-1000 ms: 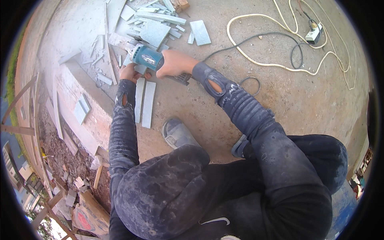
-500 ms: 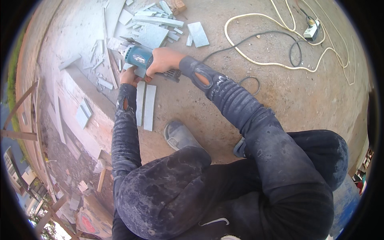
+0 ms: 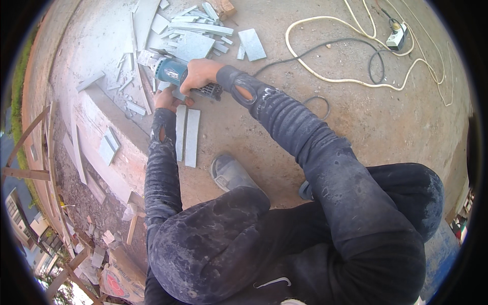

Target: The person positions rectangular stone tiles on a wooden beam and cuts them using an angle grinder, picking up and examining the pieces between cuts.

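My right hand (image 3: 200,74) grips a teal angle grinder (image 3: 170,70) around its rear body, the silver head and guard pointing up and left over pale stone pieces. Just below the tool, my left hand (image 3: 166,97) holds a small pale stone piece (image 3: 178,93) with its fingers wrapped on it; part of it is hidden by the grinder. Two long narrow strips (image 3: 191,137) lie side by side below my hands. A pile of cut slabs and offcuts (image 3: 194,44) lies beyond the grinder's head.
A loose slab (image 3: 251,44) lies beside the pile. White and black cables (image 3: 339,77) loop on the concrete toward a power strip (image 3: 395,37). Two pieces (image 3: 108,146) rest on the ledge at left, near wooden boards (image 3: 26,173), rubble and a paper sack (image 3: 120,276). My sandaled foot (image 3: 231,173) is below.
The grinder and my right hand have moved left and slightly up. My left hand still grips the piece under the tool, and appears slightly shifted as the view shifts.
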### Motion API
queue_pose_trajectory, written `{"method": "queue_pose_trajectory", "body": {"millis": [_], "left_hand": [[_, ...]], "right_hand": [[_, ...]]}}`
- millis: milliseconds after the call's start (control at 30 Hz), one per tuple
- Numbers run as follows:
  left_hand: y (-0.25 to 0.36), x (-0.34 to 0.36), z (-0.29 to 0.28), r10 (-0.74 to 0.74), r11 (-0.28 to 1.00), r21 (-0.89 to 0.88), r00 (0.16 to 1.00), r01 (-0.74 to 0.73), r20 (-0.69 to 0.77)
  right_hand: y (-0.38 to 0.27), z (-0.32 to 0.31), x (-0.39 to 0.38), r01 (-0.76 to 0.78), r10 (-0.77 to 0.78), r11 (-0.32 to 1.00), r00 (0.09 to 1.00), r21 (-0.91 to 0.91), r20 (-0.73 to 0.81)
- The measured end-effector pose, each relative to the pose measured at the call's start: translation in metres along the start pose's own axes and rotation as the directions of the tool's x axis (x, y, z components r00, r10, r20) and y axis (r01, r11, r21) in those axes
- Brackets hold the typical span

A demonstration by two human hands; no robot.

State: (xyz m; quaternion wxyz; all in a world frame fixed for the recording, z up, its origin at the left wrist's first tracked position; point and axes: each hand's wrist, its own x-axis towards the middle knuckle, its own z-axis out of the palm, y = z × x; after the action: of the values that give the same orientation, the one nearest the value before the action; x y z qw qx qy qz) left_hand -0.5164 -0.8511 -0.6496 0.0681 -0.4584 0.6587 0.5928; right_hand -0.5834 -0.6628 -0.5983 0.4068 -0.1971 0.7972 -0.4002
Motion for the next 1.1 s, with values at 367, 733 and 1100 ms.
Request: {"method": "queue_pose_trajectory", "body": {"millis": [367,733,1100], "left_hand": [[-0.004,0.007,-0.001,-0.015,0.999,-0.050,1.000,0.016,0.008],[0.004,-0.007,0.003,-0.004,0.999,-0.039,0.999,0.006,0.042],[-0.005,0.015,-0.016,-0.011,0.993,-0.118,0.987,0.029,0.159]], "right_hand": [[-0.001,-0.002,-0.002,-0.019,0.018,0.999,0.999,0.038,0.028],[0.006,0.003,0.002,-0.035,0.034,0.998,0.999,0.043,0.024],[0.004,-0.001,-0.008,-0.034,0.031,0.995,0.999,0.095,0.037]]}}
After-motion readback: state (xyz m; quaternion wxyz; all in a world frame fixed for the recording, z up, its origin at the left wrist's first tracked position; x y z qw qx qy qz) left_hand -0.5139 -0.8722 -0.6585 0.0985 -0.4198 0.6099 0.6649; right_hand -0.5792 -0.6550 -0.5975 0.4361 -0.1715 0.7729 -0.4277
